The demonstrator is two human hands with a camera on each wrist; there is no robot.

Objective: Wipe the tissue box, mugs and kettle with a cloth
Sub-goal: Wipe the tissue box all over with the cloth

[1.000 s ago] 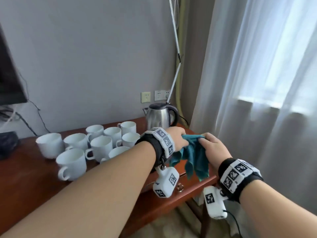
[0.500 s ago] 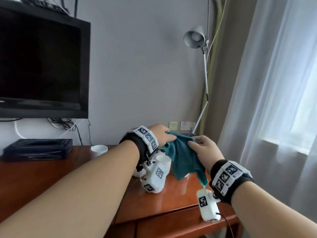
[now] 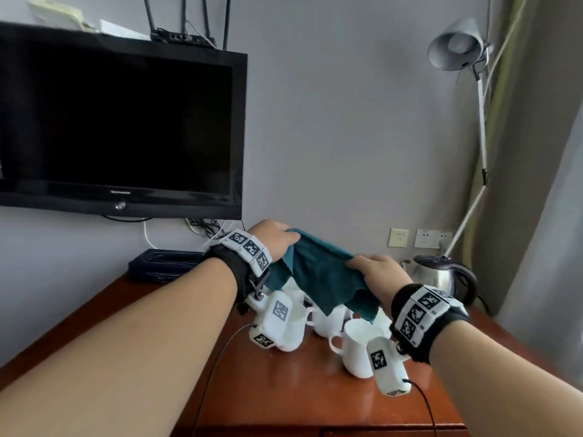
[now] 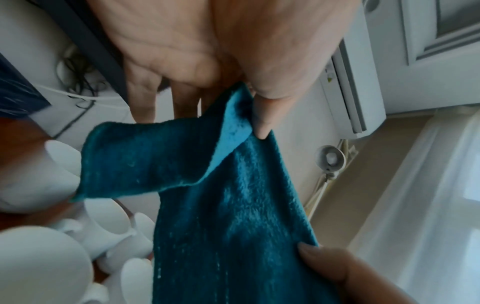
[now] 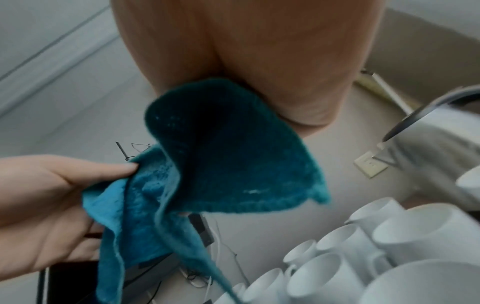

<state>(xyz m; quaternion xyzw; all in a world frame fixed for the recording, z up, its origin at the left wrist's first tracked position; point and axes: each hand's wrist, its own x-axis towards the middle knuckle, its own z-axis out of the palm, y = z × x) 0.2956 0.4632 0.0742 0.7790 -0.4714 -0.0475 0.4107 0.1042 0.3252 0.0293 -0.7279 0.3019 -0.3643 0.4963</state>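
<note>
Wooden desk (image 3: 315, 398) bears empty mugs (image 3: 358, 351); left hand (image 3: 274, 236) and right hand (image 3: 375, 272) pinch cloth (image 3: 321, 275).

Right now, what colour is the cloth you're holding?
Teal: the cloth is dark blue-green with a lighter turquoise reverse side. The left wrist view shows it best.

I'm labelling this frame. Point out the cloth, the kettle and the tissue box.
cloth (image 3: 321, 275): head view, middle of the fabric.
kettle (image 3: 432, 275): head view, steel body.
tissue box (image 3: 164, 266): head view, dark top face.
</note>
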